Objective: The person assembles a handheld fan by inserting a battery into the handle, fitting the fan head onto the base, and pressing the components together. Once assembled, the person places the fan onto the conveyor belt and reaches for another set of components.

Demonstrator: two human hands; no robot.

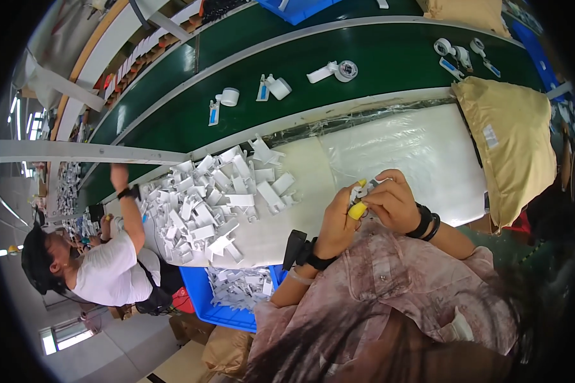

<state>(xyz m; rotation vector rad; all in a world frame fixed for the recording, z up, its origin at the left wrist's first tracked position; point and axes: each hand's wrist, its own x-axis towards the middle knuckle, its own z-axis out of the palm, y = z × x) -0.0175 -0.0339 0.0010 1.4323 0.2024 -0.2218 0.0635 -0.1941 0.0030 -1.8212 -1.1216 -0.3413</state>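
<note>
Close in front of my chest, my left hand (pixel 338 220) and my right hand (pixel 395 203) meet, fingers closed around a small white-and-grey part (pixel 359 193). Fingers cover most of it, so its full shape is hidden. Yellow covers, which look like finger cots (pixel 357 210), show at the fingertips of my left hand. To the left of my hands, a heap of white plastic pieces (pixel 204 204) is spread over the pale worktable (pixel 313 172), apart from both hands.
A blue bin (pixel 201 300) of similar pieces sits below the table edge. Beyond runs a green conveyor (pixel 172 121) carrying several white assemblies (pixel 279 88). At right stands a tan sack (pixel 508 137). A co-worker (pixel 108 255) reaches toward the conveyor at left, beneath a metal bar (pixel 76 152).
</note>
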